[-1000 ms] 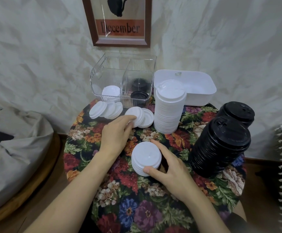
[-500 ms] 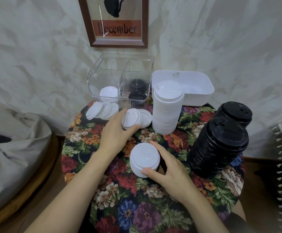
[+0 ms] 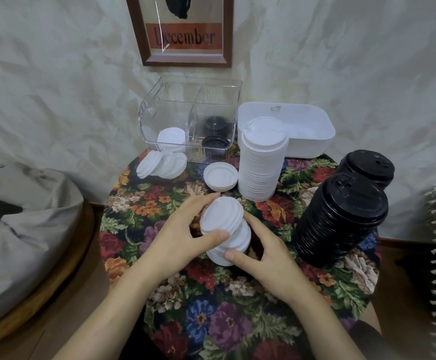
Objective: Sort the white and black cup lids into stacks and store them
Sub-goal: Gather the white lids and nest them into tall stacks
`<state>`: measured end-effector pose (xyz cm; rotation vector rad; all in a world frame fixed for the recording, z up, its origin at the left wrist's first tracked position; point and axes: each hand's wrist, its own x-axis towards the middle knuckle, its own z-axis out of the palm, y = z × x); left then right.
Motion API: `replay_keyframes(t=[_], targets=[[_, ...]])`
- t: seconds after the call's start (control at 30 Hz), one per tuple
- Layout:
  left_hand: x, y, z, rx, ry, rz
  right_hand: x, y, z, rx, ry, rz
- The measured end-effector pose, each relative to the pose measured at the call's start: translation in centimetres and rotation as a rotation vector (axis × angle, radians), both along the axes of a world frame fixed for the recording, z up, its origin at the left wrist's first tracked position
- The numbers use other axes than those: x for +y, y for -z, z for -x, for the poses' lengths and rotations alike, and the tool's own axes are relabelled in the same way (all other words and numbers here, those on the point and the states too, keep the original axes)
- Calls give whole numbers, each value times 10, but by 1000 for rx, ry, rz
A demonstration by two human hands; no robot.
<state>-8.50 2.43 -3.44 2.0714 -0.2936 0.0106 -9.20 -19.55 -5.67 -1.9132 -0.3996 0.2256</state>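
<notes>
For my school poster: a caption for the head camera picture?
Left hand holds white lids over a small stack the right hand grips.

A round floral-clothed worktop stood against a mottled pale wall, a framed December print above it, a grey beanbag to its left.

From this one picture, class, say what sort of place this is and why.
Probably a home room, not a workshop: a round floral tablecloth, a framed December print on the wall, and a grey cushion beside the table.
</notes>
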Motion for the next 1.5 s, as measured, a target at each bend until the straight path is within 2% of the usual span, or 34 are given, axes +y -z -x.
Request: replay_keyframes(t=[0.53, 0.97, 1.1, 1.5], targets=[[1, -14, 0, 70, 92, -53, -3, -4, -8, 34, 9, -227], [-1, 0, 7, 98, 85, -2, -8, 5, -1, 95, 14, -170], [-1, -1, 9, 118, 82, 8, -8, 3, 1, 68, 5, -90], [1, 0, 12, 223, 124, 97, -7, 2, 1, 11, -4, -80]])
